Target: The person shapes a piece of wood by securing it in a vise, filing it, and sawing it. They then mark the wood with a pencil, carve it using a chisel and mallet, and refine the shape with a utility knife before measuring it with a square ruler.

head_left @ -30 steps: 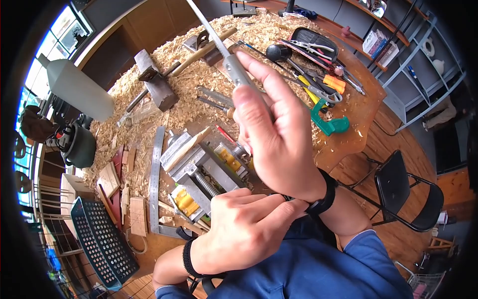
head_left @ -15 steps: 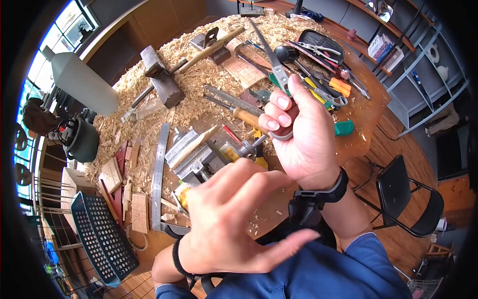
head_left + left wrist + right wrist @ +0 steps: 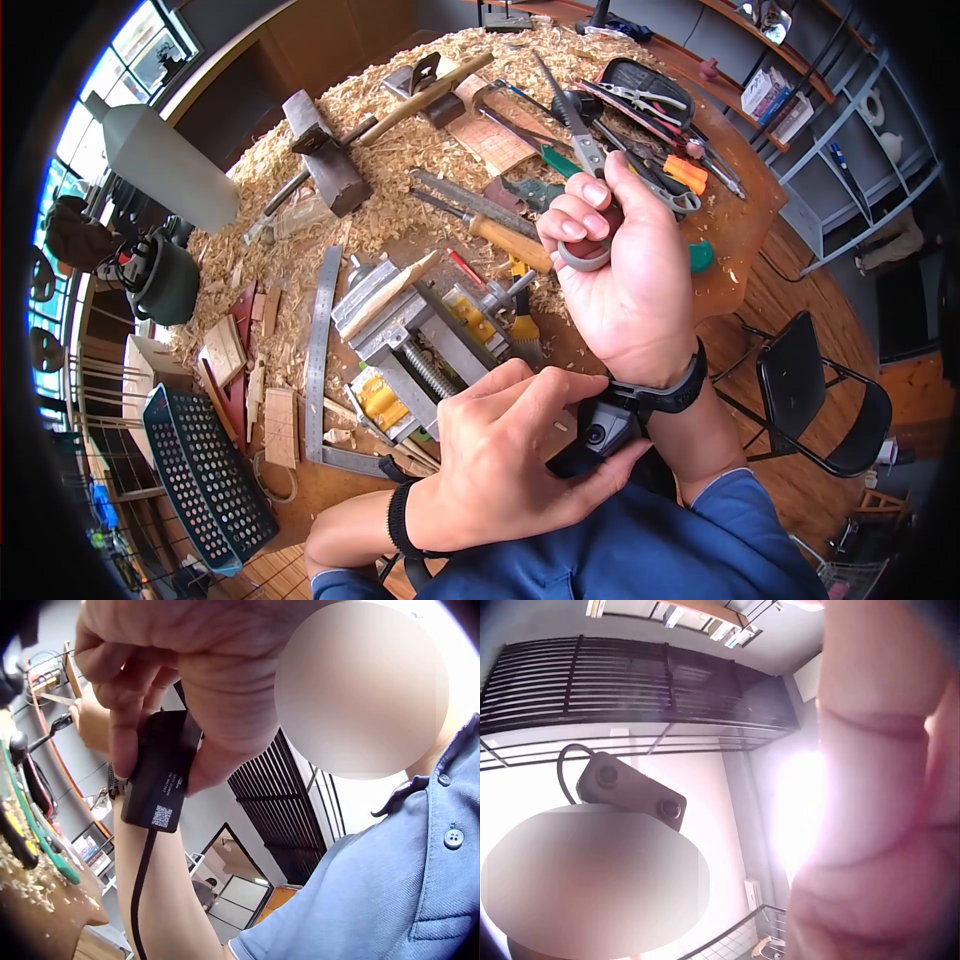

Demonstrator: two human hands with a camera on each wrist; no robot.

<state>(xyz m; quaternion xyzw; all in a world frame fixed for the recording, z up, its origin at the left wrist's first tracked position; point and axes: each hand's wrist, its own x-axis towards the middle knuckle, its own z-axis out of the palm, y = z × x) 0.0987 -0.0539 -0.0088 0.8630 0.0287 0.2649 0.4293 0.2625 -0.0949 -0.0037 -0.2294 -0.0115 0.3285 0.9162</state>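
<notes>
The wrist camera (image 3: 159,772) looks matt plastic, the bladed tool (image 3: 574,122) metal.

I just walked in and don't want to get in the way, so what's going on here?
A person in a blue shirt is at a table strewn with wood shavings. Their right hand holds a long-bladed tool, while the left hand pinches the small black camera at the right wrist. A pointed piece of wood sits at the vise, touched by neither hand.
</notes>
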